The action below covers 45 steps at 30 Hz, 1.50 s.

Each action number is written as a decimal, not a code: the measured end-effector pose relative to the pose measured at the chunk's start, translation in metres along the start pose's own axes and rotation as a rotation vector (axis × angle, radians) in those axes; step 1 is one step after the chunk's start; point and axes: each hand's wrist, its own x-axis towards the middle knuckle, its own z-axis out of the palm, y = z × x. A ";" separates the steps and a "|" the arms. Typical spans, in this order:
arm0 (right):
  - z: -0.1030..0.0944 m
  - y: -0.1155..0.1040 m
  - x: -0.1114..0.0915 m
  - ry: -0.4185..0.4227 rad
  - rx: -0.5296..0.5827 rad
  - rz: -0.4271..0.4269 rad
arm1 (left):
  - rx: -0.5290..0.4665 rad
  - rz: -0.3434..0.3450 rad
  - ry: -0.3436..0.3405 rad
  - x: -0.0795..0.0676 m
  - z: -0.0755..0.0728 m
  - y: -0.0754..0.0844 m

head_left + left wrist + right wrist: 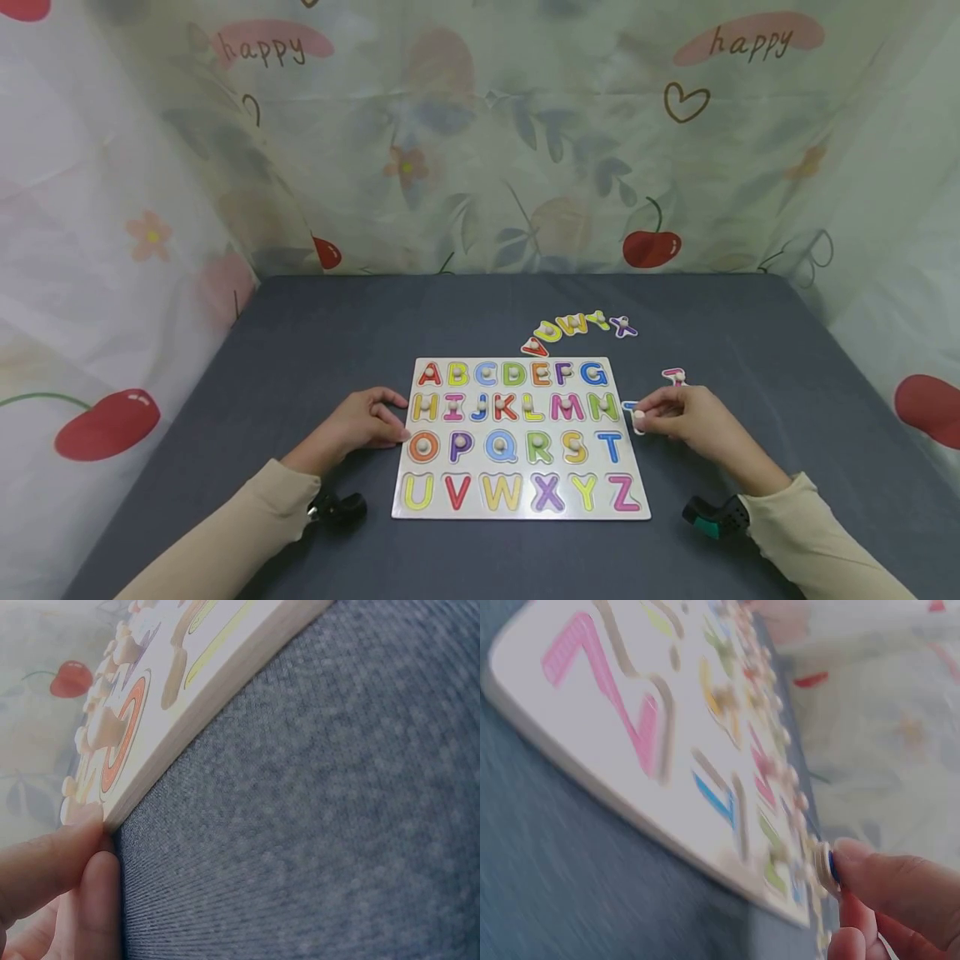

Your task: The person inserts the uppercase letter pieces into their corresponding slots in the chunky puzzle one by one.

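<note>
A white alphabet puzzle board [521, 513] lies flat on the table, with knobbed letters filling the upper rows through S. The T slot [609, 447] and the whole bottom row, U to Z, hold no pieces. Thumb and fingertips of my left hand [363, 422] touch the board's left edge, beside the orange O [126, 739]. Off the right edge, my right hand [693, 423] pinches a blue T piece [628, 407] by its knob. The right wrist view shows this piece edge-on at the fingertips, largely hidden by them.
Loose knobbed letters lie behind the board: red V [534, 347], yellow U [548, 332], W [572, 324], Y [597, 320] and purple X [623, 327]. A pink letter piece [674, 377] lies beyond the right hand. Dark cloth [337, 325] covers the table; printed curtains surround it.
</note>
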 end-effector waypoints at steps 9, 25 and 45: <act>0.028 -0.004 -0.002 -0.054 -0.003 -0.015 | -0.009 0.002 -0.009 -0.002 -0.001 0.002; 0.039 -0.002 0.001 -0.058 -0.038 -0.015 | 0.002 0.001 -0.009 -0.001 -0.001 0.001; 0.038 -0.001 0.005 -0.112 -0.013 -0.072 | 0.002 -0.003 -0.001 0.000 0.000 0.001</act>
